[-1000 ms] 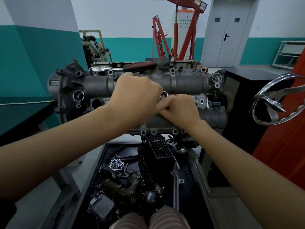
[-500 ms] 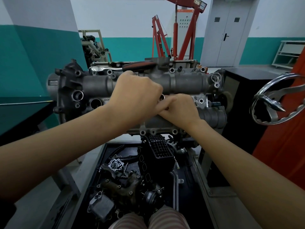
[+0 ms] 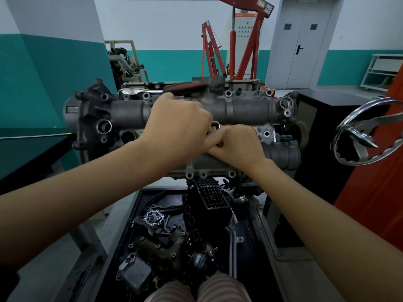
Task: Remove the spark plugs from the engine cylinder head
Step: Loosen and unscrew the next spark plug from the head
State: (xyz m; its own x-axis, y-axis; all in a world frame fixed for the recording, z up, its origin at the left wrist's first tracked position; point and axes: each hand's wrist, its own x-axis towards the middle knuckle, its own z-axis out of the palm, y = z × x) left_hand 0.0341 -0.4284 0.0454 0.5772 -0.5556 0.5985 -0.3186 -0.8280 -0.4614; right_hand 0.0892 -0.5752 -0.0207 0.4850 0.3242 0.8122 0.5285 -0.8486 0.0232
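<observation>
Both hands meet at the middle of the cylinder head point(image 3: 246, 110), which sits on a stand at chest height with its long side across the view. The left hand point(image 3: 178, 127) lies over the centre of the casting with its fingers curled downward; its back faces the camera, so what the fingers hold cannot be told. The right hand point(image 3: 237, 142) is curled too, its knuckles touching the left hand. Between the two hands a small metal ring point(image 3: 214, 125), the top of a socket or a plug well, shows just above the right hand's forefinger. No spark plug can be seen; the spot where the hands work is hidden by them.

A ratchet point(image 3: 165, 89) with a chrome shaft and a dark red grip lies along the far top edge of the head, just beyond the left hand's fingers. An open bore point(image 3: 127, 137) shows on the left end of the head, beside the left forearm.

Below the head, a black tray point(image 3: 250, 236) holds loose engine parts: a ribbed black manifold point(image 3: 209, 199), a grey oil cooler point(image 3: 135, 273) and a small gasket point(image 3: 153, 217). The person's striped trousers point(image 3: 196, 290) show at the bottom edge. To the right stands a chrome handwheel point(image 3: 366, 136) against a black cabinet point(image 3: 318, 127). A red engine crane point(image 3: 242, 40) stands at the back wall near a grey double door point(image 3: 301, 40).
</observation>
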